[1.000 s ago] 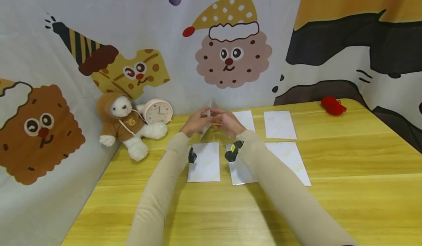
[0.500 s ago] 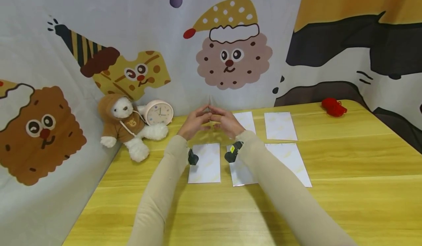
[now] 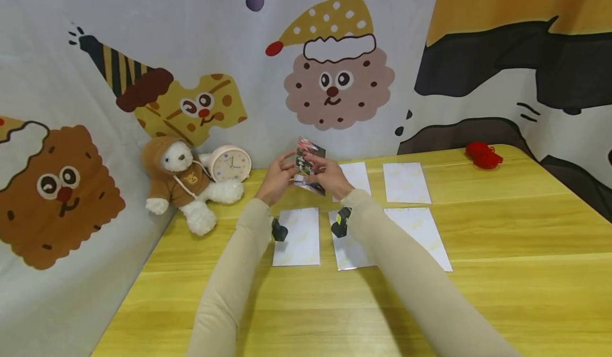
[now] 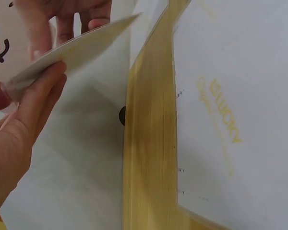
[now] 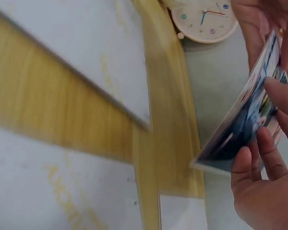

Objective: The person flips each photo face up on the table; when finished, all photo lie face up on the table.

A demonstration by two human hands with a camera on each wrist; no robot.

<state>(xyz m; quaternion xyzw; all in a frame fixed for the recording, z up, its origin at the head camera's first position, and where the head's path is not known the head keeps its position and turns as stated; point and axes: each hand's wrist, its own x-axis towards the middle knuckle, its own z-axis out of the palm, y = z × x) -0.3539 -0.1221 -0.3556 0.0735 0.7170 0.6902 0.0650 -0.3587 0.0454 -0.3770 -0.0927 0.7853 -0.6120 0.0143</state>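
A small photo print [image 3: 302, 161] is held up between both hands near the back of the table. Its colourful picture side shows in the head view and the right wrist view. The left wrist view shows its pale back [image 4: 89, 51]. My left hand [image 3: 275, 180] grips the print by its left side, thumb and fingers on opposite faces. My right hand [image 3: 333, 177] holds it from the right, fingertips [image 5: 274, 93] against the picture side. Below the hands lies a white sheet [image 3: 297, 243] with faint yellow lettering, reading LUCKY in the left wrist view.
More white sheets lie on the wooden table [image 3: 306, 314], including a front one [image 3: 421, 235] and a back right one [image 3: 406, 183]. A plush toy [image 3: 184, 184] and a round clock [image 3: 231, 164] are at the back left. A red bundle [image 3: 484, 155] sits back right.
Seen nearly edge-on before, the print has turned so its picture side faces the head camera. The hands have moved slightly apart; the sheets on the table have stayed put.
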